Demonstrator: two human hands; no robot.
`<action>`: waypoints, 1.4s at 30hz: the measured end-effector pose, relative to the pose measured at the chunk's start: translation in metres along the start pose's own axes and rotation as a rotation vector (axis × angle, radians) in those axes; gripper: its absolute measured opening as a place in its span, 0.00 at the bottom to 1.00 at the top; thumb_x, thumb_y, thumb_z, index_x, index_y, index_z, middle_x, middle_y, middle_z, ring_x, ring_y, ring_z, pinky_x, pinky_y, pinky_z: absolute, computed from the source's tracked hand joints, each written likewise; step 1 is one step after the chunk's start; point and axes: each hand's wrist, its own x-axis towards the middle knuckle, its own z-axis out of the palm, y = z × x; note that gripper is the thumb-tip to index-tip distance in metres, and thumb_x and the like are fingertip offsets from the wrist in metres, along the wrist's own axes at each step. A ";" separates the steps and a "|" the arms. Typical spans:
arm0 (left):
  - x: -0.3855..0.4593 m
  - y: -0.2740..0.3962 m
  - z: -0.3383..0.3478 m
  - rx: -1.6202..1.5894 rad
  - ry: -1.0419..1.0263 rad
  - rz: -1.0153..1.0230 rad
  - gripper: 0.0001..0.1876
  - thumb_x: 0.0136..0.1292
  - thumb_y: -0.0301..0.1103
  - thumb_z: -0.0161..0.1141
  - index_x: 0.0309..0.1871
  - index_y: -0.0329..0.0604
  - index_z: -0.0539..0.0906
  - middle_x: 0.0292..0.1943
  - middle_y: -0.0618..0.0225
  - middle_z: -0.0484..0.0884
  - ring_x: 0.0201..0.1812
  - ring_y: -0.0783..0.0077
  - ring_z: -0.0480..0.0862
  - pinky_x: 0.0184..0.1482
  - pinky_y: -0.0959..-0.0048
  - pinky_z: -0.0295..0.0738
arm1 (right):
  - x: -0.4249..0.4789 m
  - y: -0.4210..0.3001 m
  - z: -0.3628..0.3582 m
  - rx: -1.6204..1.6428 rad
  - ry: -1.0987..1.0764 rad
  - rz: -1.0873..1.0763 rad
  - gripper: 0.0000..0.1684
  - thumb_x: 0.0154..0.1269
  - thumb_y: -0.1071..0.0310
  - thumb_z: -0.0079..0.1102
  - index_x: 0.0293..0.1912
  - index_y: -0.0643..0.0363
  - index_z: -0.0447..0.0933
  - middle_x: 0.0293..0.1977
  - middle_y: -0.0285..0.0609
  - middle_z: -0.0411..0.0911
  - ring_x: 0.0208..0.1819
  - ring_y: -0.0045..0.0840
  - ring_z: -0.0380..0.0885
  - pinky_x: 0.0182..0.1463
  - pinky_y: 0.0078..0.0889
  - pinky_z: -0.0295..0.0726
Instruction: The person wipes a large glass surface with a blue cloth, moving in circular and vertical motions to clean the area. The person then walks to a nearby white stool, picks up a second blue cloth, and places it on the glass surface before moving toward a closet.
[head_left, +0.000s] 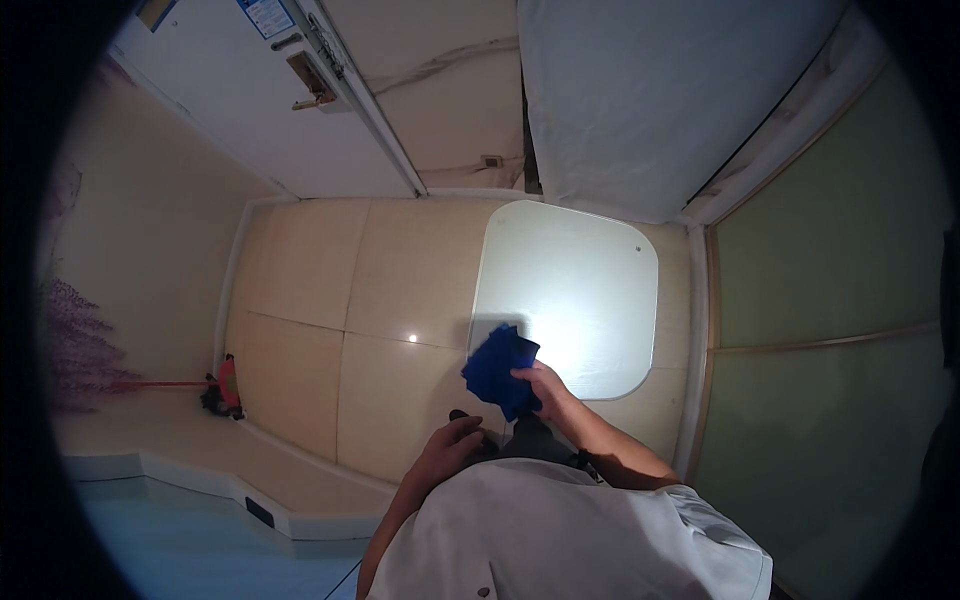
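My right hand (545, 388) grips a folded dark blue cloth (495, 371), with the thumb on top and loose corners fanning out to the left. The cloth is held over the near left edge of a pale, glossy panel (570, 292) with rounded corners, and its shadow falls beside it. I cannot tell how high the panel stands above the floor. My left hand (452, 442) hangs in front of my body near the dark trousers, fingers loosely apart and nothing visible in it. A bright patch of light lies across the panel's middle.
Beige floor tiles (300, 270) extend left of the panel. At the far side stand a white door (247, 97) with a brass-coloured handle and a large white cover (660, 90). Greenish framed panels (810, 285) line the right. A red long-handled tool (227, 381) leans at the left wall.
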 end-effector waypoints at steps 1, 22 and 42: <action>0.000 -0.002 -0.001 0.009 0.003 -0.004 0.25 0.74 0.36 0.57 0.69 0.31 0.72 0.59 0.53 0.82 0.56 0.65 0.83 0.60 0.68 0.77 | 0.001 -0.002 0.004 0.001 0.005 -0.016 0.27 0.67 0.71 0.54 0.65 0.62 0.71 0.54 0.48 0.81 0.57 0.40 0.81 0.63 0.48 0.78; -0.002 -0.057 -0.054 0.280 -0.075 -0.009 0.23 0.70 0.40 0.60 0.62 0.33 0.79 0.50 0.54 0.86 0.48 0.65 0.86 0.53 0.67 0.79 | -0.059 0.197 -0.219 -0.592 0.687 0.193 0.10 0.66 0.67 0.53 0.39 0.63 0.78 0.29 0.46 0.80 0.26 0.31 0.79 0.26 0.36 0.76; -0.134 -0.354 -0.160 0.447 0.377 -0.519 0.21 0.64 0.45 0.60 0.51 0.38 0.87 0.44 0.48 0.88 0.47 0.50 0.88 0.52 0.55 0.81 | 0.151 0.097 -0.076 -1.371 0.800 -0.463 0.35 0.52 0.58 0.76 0.54 0.67 0.74 0.51 0.61 0.76 0.54 0.53 0.76 0.59 0.50 0.76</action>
